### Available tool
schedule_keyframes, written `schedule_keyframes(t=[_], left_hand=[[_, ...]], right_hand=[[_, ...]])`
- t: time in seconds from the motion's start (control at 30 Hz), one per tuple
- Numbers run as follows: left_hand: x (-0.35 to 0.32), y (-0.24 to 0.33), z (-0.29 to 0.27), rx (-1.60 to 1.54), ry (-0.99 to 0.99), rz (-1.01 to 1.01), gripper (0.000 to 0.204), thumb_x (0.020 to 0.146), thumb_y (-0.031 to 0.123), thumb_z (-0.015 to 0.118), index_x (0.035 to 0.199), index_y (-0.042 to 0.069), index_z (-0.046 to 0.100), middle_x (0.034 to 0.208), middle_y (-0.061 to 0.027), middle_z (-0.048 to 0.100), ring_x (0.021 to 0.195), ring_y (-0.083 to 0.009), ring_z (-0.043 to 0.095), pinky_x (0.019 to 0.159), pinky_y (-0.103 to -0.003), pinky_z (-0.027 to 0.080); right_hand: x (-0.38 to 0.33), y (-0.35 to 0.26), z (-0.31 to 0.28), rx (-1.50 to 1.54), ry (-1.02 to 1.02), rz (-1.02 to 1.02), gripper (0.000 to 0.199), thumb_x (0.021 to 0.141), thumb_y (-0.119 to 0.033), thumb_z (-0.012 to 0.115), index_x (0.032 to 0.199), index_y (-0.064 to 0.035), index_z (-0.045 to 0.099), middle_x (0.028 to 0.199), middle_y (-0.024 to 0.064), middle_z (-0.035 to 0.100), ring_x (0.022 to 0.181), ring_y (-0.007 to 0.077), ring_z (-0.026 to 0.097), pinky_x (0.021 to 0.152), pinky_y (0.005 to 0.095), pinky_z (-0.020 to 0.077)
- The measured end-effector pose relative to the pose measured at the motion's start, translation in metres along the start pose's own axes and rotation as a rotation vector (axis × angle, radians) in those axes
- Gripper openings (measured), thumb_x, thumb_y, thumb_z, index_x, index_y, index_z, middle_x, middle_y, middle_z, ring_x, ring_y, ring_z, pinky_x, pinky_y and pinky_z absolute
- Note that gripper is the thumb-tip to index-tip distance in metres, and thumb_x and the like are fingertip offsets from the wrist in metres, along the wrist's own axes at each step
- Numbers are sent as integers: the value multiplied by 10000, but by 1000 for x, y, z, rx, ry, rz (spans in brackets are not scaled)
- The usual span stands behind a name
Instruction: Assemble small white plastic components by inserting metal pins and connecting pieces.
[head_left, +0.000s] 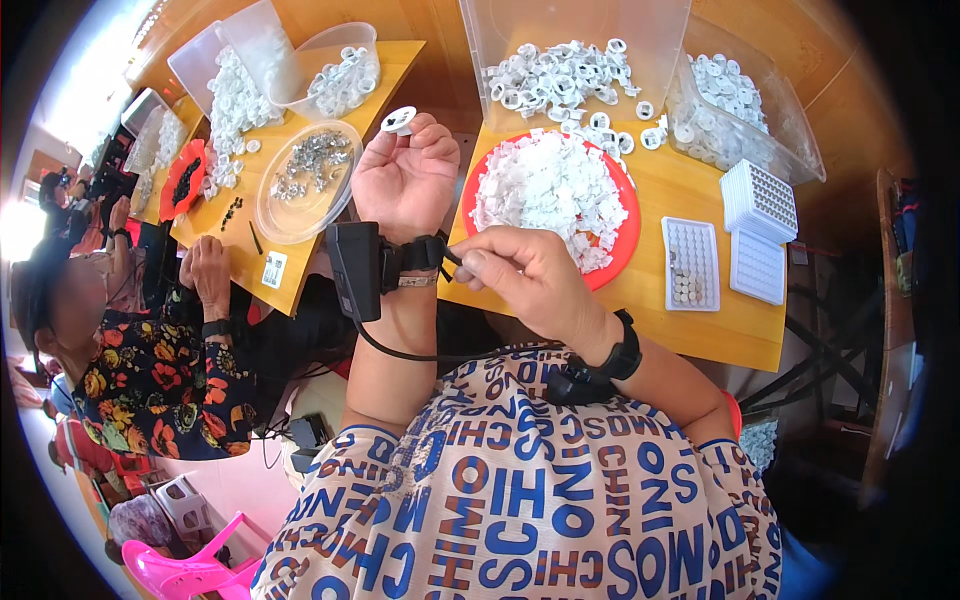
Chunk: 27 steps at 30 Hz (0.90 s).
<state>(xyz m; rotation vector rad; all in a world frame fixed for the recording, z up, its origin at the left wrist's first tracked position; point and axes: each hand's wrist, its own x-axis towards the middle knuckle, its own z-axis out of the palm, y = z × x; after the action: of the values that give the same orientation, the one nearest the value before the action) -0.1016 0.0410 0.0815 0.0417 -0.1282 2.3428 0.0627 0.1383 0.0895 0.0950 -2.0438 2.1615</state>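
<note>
Just one white ring [399, 120]; two trays [758, 200]

A: Where can free room be seen on the wooden surface [700, 330]?

B: A bare strip is seen along the near edge, under the red plate [622, 262] and the white trays [690, 264].

A: What is blocking the far side?

B: It is filled by the clear bins [745, 110] of white rings. The way there is blocked by the heap on the red plate.

A: And on the left?

B: The gap between the two surfaces is taken up by the left hand [405, 175]. The other surface is crowded by a clear bowl [262, 215], and another person's hand [207, 270] is laid at its edge.
</note>
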Motion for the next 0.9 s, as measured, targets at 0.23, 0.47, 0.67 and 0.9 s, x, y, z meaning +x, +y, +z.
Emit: schedule_keyframes(t=[0.23,0.47,0.67,0.9], left_hand=[[-4,-9,6,29,11,19,142,872,145,409,898,6,421,848,-84,439,739,-185,433,683,-321,367],[-4,-13,5,47,25,-5,130,865,136,413,890,8,420,840,-87,436,744,-188,427,684,-320,370],[-3,-14,4,56,17,-12,142,880,144,403,896,4,422,842,-87,436,746,-188,426,686,-319,371],[-3,-16,8,35,7,-22,143,883,144,399,899,4,423,846,-82,435,744,-185,428,688,-320,367]], right_hand=[[4,9,-1,376,-23,229,158,889,-114,633,938,33,664,784,46,657,673,96,610,642,222,512],[8,18,-6,514,-65,356,115,849,-83,667,921,3,643,777,37,638,680,90,594,646,214,493],[9,16,-6,268,-41,184,77,846,-39,656,914,-11,633,819,23,637,731,78,591,684,207,477],[12,18,-2,291,-20,182,122,821,-56,694,905,16,641,804,15,635,725,60,584,664,194,473]])
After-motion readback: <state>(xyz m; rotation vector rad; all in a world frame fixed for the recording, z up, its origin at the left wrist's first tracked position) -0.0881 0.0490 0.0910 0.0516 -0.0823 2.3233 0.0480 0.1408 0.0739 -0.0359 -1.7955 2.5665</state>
